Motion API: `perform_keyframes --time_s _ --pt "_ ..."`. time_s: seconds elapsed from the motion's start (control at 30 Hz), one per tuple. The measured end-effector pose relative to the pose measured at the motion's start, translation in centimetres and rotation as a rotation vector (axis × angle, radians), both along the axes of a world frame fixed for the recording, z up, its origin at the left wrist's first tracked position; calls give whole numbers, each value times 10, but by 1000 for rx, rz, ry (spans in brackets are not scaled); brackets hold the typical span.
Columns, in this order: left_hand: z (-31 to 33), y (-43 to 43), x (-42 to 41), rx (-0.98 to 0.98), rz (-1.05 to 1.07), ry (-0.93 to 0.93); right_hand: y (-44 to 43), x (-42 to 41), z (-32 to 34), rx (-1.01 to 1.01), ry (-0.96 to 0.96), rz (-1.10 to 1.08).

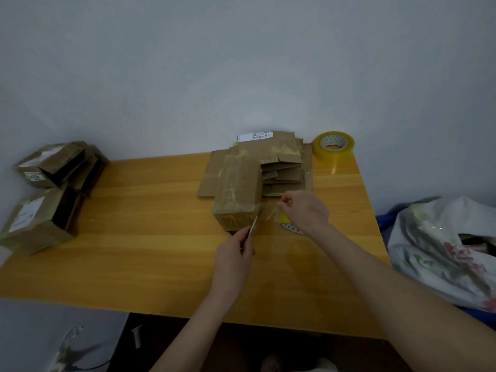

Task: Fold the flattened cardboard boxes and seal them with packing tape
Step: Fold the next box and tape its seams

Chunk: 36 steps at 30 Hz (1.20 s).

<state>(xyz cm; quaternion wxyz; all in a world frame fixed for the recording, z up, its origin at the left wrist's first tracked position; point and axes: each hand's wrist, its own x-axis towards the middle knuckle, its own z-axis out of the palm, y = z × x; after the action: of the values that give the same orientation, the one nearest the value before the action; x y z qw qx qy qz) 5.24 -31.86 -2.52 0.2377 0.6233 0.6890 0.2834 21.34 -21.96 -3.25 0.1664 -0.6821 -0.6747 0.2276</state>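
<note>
Hands met over a wooden table (pixel 134 237), where a person was cutting clear tape at a partly sealed carton. Nearest the camera, the left hand (pixel 234 253) was curled round a thin metal blade (pixel 252 226), its tip at the near right corner of the folded box (pixel 237 194); whether it was a knife or scissors could not be told. Just beyond, the right hand (pixel 304 213) pinched the stretched tape strip (pixel 267 213) between thumb and fingertips, above what appeared to be a second roll, mostly hidden. The box stood mid-table, touching a stack of flattened boxes (pixel 284 167) behind it, with the tape roll (pixel 333 146) at the far right corner.

The risks, judged from this moment:
- Slack in the strip could let it fold and stick to itself.
- A skewed cut could leave a ragged tail that would not lie flat.
- The blade, so close to the cardboard and the pinching fingers, could score the box or nick skin.
- A hard pull could drag the light box sideways.
</note>
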Motion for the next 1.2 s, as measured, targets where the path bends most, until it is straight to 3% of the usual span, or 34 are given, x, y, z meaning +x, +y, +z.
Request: perform_keyframes --time_s 0.23,0.93,1.2 --pt "-3 11 13 45 -40 77 -4 -2 -1 39 -16 -21" --pt "-22 46 15 -64 -42 238 -5 -7 4 91 -2 47" --pt "-53 36 -17 -254 -87 529 1 5 6 60 202 -17"
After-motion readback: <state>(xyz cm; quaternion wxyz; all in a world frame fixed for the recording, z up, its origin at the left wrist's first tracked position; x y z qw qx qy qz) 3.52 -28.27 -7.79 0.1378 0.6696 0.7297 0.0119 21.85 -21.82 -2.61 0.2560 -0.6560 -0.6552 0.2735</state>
